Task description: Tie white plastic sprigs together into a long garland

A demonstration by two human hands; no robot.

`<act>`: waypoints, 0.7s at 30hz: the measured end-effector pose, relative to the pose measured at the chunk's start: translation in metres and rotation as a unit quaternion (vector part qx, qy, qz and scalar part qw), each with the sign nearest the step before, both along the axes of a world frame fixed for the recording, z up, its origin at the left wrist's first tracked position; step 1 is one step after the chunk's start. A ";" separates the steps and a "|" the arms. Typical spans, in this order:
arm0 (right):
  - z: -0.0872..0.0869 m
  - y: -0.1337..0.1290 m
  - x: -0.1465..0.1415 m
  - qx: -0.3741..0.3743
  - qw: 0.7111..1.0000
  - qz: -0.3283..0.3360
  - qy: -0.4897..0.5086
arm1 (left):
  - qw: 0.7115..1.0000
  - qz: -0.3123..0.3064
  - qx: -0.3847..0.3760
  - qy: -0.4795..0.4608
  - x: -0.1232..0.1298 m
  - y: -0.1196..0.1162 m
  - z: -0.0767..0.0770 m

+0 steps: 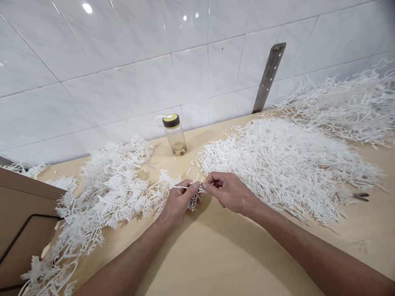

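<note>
My left hand is closed on a white branched plastic piece, whose fine tips hang below the fingers. Thumb and forefinger of my right hand pinch the same piece at its right side, so the fingertips of both hands nearly meet. A string of white branched pieces lies left of my left hand and reaches toward it. To the right, a wide heap of thin white sprigs spreads behind my right hand and forearm.
A clear jar with a dark and yellow lid stands near the tiled wall. A perforated metal bracket leans there. More white strands lie far right, dark snips right, a cardboard box left, on the wooden table.
</note>
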State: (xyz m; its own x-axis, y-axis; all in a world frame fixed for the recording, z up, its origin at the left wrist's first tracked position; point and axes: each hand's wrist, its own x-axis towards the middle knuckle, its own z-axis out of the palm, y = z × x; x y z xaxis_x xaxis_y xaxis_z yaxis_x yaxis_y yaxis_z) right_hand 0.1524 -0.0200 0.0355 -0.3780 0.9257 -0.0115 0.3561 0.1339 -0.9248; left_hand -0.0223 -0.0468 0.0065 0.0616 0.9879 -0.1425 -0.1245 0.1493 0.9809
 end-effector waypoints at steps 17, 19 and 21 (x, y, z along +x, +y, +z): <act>-0.018 -0.003 -0.002 0.249 0.968 0.015 -0.031 | 0.998 0.023 -0.064 0.007 0.000 -0.001 0.010; -0.020 -0.005 -0.004 0.305 0.951 0.036 -0.035 | 0.996 0.032 -0.074 -0.030 0.000 0.001 0.007; -0.022 -0.007 -0.006 0.353 0.933 0.050 -0.042 | 0.993 0.045 -0.084 -0.068 0.000 0.002 0.004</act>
State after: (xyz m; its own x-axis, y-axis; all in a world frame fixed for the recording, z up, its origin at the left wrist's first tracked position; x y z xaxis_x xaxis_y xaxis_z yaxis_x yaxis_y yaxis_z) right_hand 0.1460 -0.0272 0.0133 -0.4885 0.6730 0.5553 0.3753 0.7366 -0.5626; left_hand -0.0222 -0.0449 0.0101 0.0045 0.9531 -0.3027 -0.2741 0.2923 0.9162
